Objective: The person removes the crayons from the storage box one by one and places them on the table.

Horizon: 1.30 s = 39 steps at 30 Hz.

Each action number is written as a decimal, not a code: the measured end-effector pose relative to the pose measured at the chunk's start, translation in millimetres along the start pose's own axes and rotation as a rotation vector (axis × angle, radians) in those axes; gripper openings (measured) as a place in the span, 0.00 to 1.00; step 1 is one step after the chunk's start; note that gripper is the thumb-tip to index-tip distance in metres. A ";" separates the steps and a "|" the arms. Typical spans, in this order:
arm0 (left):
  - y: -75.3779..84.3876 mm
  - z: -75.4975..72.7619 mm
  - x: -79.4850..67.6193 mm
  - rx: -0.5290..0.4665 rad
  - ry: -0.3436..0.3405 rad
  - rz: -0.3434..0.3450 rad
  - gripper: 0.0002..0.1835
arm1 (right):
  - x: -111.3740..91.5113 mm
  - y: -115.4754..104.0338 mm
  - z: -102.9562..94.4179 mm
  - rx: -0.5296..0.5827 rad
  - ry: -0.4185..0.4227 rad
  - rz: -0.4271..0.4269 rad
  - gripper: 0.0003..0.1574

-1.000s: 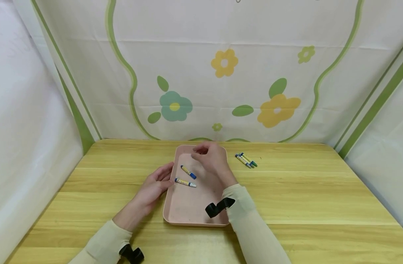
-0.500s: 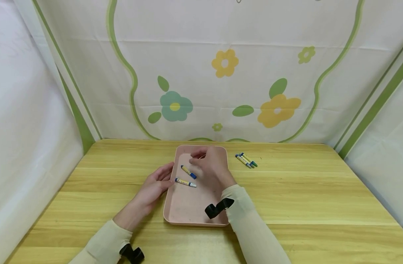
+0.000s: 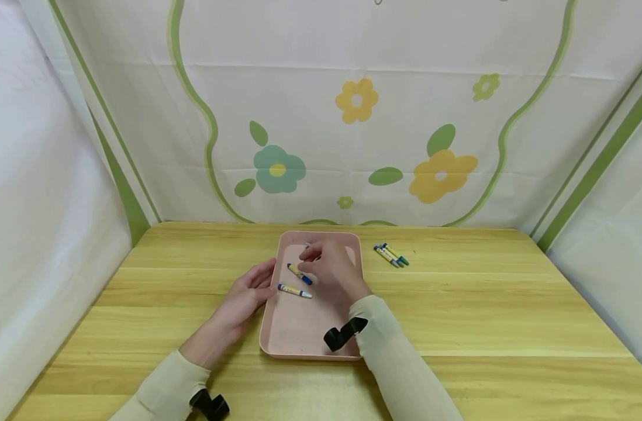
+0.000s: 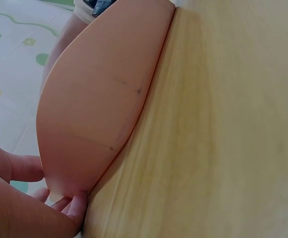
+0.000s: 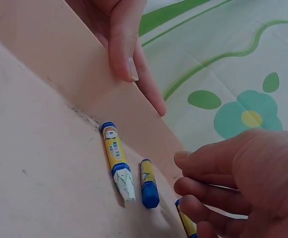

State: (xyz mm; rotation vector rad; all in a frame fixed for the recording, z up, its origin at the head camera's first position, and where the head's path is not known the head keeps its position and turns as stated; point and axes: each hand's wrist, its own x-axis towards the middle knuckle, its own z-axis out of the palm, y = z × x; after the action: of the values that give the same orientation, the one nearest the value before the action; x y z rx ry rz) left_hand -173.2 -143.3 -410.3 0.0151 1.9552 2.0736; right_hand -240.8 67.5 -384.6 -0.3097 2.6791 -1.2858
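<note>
In the head view my left hand (image 3: 249,292) rests against the left side of a pink tray (image 3: 300,339), fingers extended and touching its outer wall and rim. Above the tray, my right hand (image 3: 331,263) has loosely bent fingers with nothing visible between them. A blue crayon (image 3: 300,273) with a yellow wrapper lies just below its fingertips. Nearer to me in the tray is a white crayon (image 3: 294,291). Partly behind the right hand's fingers lies a third yellow-wrapped crayon (image 5: 186,219); its grey-white end (image 3: 307,244) shows at the tray's far part.
Several crayons (image 3: 390,255), including a green-tipped one, lie together on the wooden table (image 3: 484,310) to the right of the tray. A white curtain (image 3: 321,128) with printed flowers stands behind the table, and white cloth hangs on both sides.
My right hand has moved toward me and slightly left, down over the blue crayon. The third crayon's end has come into view beyond it. My left hand stays at the tray's side.
</note>
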 end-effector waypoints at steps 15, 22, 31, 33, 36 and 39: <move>-0.2 0.3 0.0 -0.001 0.004 0.000 0.37 | 2.3 0.8 9.4 -0.087 -0.032 0.016 0.08; 0.1 0.4 0.1 0.003 0.002 0.001 0.37 | 4.1 1.0 13.5 -0.118 -0.052 0.040 0.08; -0.2 -0.5 0.4 0.008 0.006 0.001 0.37 | 4.3 -0.7 15.4 -0.117 -0.059 0.016 0.07; -0.4 -0.5 0.4 0.009 0.007 0.001 0.37 | 4.3 -0.8 15.6 -0.123 -0.060 0.004 0.07; -0.1 0.3 0.0 0.010 0.009 0.001 0.36 | 4.3 -1.0 16.0 -0.137 -0.059 -0.006 0.06; 0.2 0.9 -0.1 0.012 0.010 0.000 0.36 | 4.0 -1.4 16.0 -0.148 -0.055 -0.011 0.06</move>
State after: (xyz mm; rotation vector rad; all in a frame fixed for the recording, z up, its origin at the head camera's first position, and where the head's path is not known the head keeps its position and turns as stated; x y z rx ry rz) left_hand -173.0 -142.4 -410.0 0.0068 1.9739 2.0656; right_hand -240.9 53.6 -393.6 -0.3720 2.7342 -1.0676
